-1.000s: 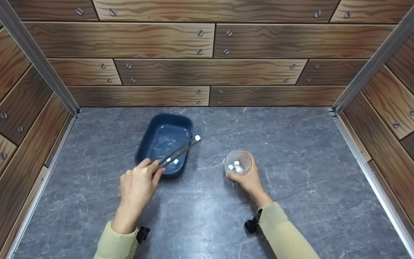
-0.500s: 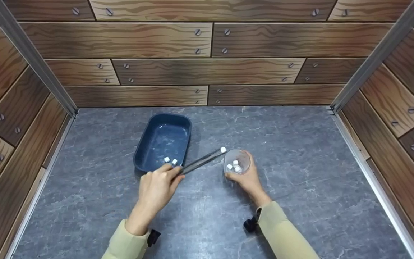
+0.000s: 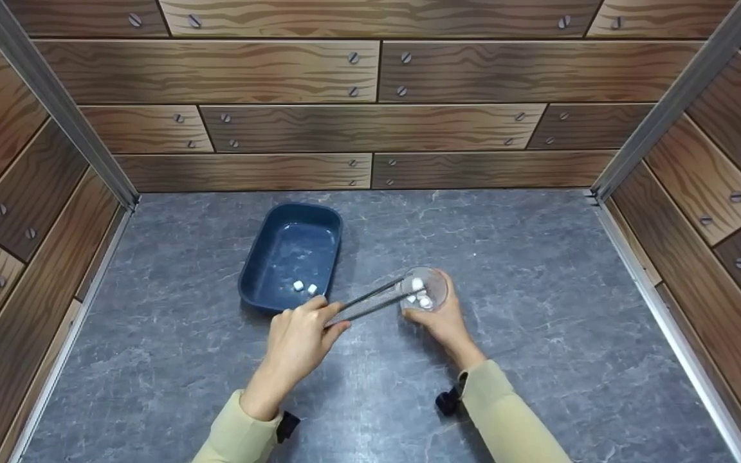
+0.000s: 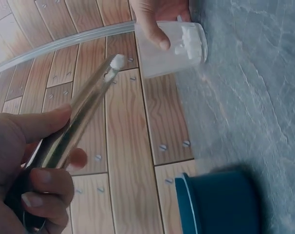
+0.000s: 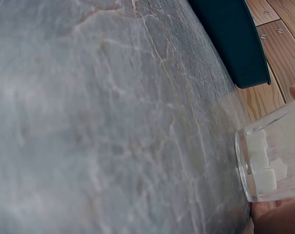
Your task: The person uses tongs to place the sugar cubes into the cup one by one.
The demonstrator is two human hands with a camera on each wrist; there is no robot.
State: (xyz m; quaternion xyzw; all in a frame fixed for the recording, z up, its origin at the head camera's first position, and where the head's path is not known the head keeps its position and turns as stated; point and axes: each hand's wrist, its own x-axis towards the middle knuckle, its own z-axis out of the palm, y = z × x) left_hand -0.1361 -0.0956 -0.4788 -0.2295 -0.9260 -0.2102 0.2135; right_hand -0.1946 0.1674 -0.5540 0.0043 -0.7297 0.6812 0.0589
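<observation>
In the head view my left hand [image 3: 303,334] holds metal tongs [image 3: 370,301], whose tips reach over the mouth of a clear cup [image 3: 435,283]. A small white cube [image 4: 117,62] shows at the tong tips in the left wrist view. Whether the tips still pinch it I cannot tell. My right hand [image 3: 451,321] grips the cup, which stands on the grey surface. Several white cubes [image 5: 264,170] lie on the cup's bottom. To the left sits a dark blue rectangular dish [image 3: 248,267] with two white cubes [image 3: 298,285] near its front end.
A grey marbled tabletop [image 3: 525,244] lies under everything. Wood-patterned panels [image 3: 293,71] enclose it at the back and on both sides, with metal rails [image 3: 679,103] at the corners. The dish lies close to the left hand.
My left hand has carried the tongs and a white cube from above the dish rightward to the cup. The tong arms have spread wider. The right hand and cup have stayed put.
</observation>
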